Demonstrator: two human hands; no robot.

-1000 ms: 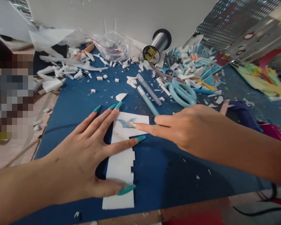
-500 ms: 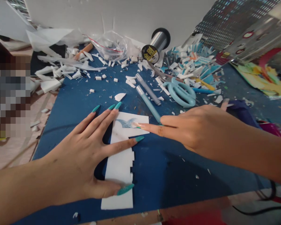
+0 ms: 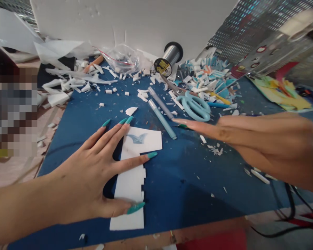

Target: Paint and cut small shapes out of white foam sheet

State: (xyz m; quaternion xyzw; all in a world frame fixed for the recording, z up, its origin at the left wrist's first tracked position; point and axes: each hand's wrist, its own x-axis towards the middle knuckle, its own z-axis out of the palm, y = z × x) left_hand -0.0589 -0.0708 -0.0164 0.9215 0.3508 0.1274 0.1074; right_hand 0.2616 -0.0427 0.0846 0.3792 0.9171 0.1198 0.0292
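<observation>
My left hand (image 3: 94,170) lies flat with its fingers spread, pressing on a white foam sheet (image 3: 130,180) with a notched right edge. A smudgy blue wing-like drawing (image 3: 137,138) shows on the sheet's upper part. To the right, slightly smeared by motion, my right hand (image 3: 240,139) has its index finger stretched out and the other fingers curled. Nothing shows in it. Its long fingertip is close to the lower end of a grey marker (image 3: 160,103); whether they touch I cannot tell. A light blue marker (image 3: 162,119) lies alongside.
Light blue scissors (image 3: 195,106) lie beyond the markers, beside a heap of white and blue scraps (image 3: 211,76). A wire spool (image 3: 169,57) and a clear zip bag (image 3: 120,59) stand at the back. Black cables (image 3: 292,205) hang at the lower right.
My right hand has moved off the drawing, to the right and upward toward the markers. My left hand stays on the foam sheet. The view has shifted slightly.
</observation>
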